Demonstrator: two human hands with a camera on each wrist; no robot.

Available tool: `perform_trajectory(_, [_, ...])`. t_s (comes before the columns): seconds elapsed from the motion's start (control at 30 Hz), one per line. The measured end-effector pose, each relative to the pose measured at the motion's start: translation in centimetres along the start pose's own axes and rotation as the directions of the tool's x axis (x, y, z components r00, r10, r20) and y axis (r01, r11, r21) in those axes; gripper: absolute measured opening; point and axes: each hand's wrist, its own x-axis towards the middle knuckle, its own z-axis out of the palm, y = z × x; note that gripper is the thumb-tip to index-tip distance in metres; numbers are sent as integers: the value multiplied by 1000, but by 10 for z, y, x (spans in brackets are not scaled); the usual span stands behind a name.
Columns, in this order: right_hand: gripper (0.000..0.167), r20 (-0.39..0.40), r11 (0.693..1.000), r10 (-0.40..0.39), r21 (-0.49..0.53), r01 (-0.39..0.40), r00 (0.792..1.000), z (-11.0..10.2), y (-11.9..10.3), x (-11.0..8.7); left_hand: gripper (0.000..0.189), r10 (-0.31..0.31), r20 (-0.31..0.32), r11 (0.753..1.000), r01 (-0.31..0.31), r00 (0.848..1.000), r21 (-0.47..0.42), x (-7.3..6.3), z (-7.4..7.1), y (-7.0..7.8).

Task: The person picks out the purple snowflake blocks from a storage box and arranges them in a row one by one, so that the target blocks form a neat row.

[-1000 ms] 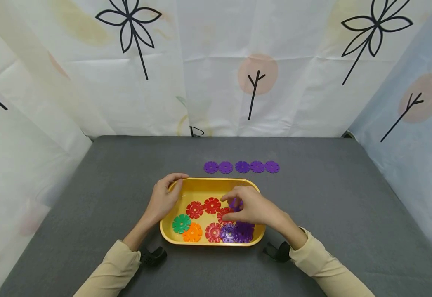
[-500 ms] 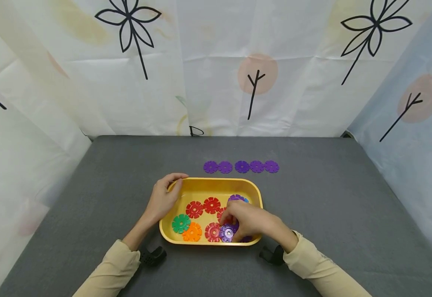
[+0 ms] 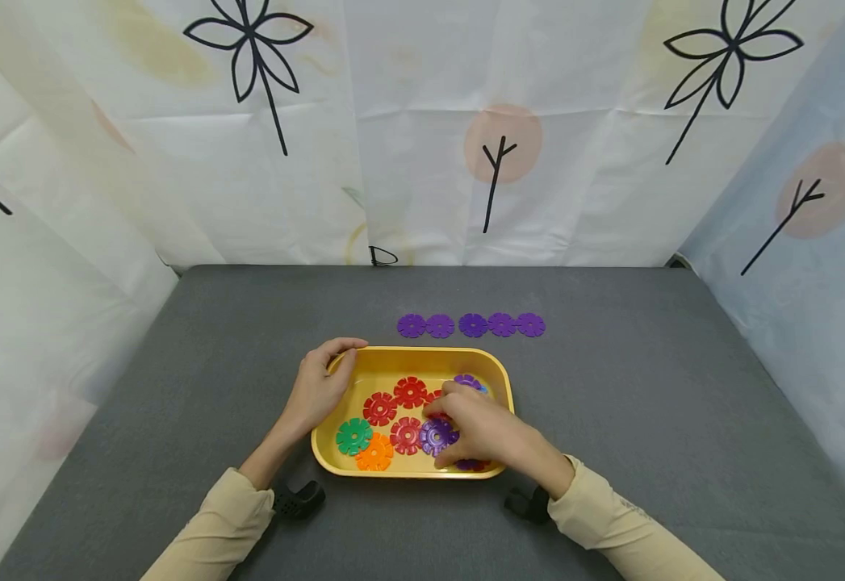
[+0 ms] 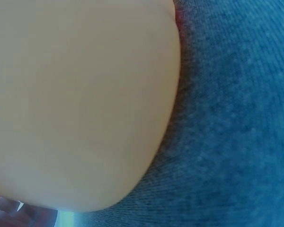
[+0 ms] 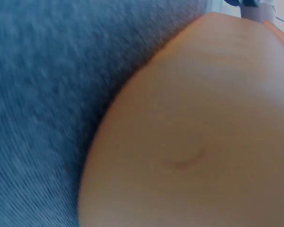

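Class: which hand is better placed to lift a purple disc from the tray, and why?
Probably the right hand: it reaches into the tray, close to a purple disc; the left hand holds the rim.

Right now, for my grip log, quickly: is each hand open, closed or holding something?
Left hand: closed, holding the yellow tray by its rim.
Right hand: at a purple disc; open or closed cannot be told.

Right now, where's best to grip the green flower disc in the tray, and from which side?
The green flower disc is probably best pinched at its far-left notched edge, from above: it lies flat inside the yellow tray, and the orange disc crowds its near-right side.
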Motion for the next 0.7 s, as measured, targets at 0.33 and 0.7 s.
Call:
perform_trajectory(0.33, [44,29,998,-53,-30,53,998,5,-5,4,25,-17,4,1000,17,1000,4,-1,0,1])
perform_trajectory(0.7, [44,-13,998,-62,18,62,998,9,-4,7,26,-9,2,1000,9,1000,9,-2,1,2])
